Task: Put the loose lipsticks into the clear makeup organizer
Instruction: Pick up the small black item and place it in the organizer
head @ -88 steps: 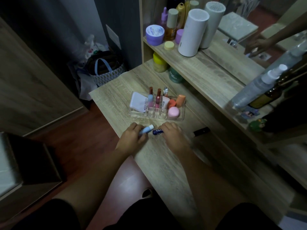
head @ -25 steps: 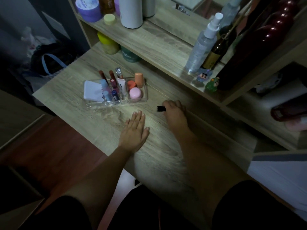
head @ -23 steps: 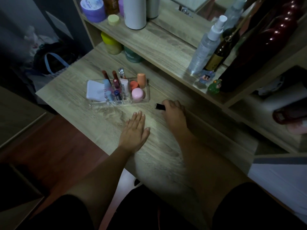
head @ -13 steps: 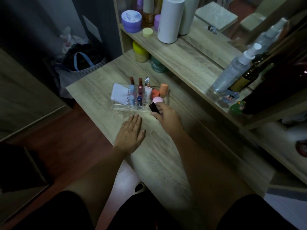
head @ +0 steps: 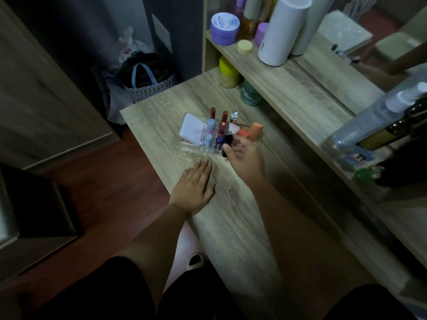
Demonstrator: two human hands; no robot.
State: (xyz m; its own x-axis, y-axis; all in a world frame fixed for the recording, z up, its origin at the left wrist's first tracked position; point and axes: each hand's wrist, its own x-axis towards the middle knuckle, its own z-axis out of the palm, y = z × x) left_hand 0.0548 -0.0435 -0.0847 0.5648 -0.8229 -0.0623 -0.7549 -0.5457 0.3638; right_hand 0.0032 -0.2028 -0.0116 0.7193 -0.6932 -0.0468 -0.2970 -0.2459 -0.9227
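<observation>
The clear makeup organizer (head: 190,146) stands on the wooden table (head: 231,227). It holds a white packet, several upright lipsticks, a dark blue stick and orange items. My right hand (head: 245,155) grips a black lipstick (head: 227,142) and holds it upright over the organizer's front middle slots. Whether its lower end sits inside a slot is hidden by my fingers. My left hand (head: 193,188) lies flat on the table, palm down, fingers apart, just in front of the organizer.
A raised shelf (head: 300,98) runs along the table's back right with a white cylinder (head: 283,31), a purple jar (head: 224,27), a spray bottle (head: 379,116) and small figurines. Yellow and green jars sit under it. A bag (head: 147,79) rests on the floor at the left.
My right hand picked the black lipstick up off the table at the right and carried it left to the organizer. My left hand stayed flat. The blue sticks from earlier now stand in the organizer.
</observation>
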